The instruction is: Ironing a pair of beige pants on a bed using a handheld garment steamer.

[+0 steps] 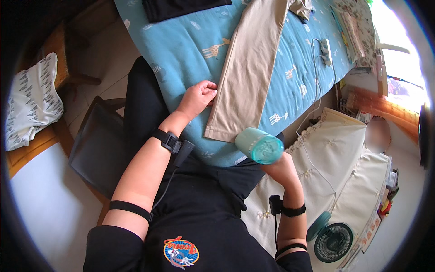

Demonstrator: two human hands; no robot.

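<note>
A beige trouser leg [248, 74] lies lengthwise on a blue giraffe-print bedcover [190, 64], its hem towards me. My left hand [198, 98] has the leg's left side edge between thumb and fingers, a little above the hem. In my right hand [283, 168] is a mint-green handheld appliance [260, 146] with a translucent teal end turned towards me. Its far end is over the hem's right corner; whether it touches the cloth is hidden. The exact kind of appliance cannot be told.
Black folded cloth [187, 8] lies at the bed's far side. A white power strip [326, 51] rests on the bed, with cables running right. A dark green fan [333, 242] stands on a cream-covered surface [306, 170]. At left are a chair [97, 146] and a patterned white cloth [35, 102].
</note>
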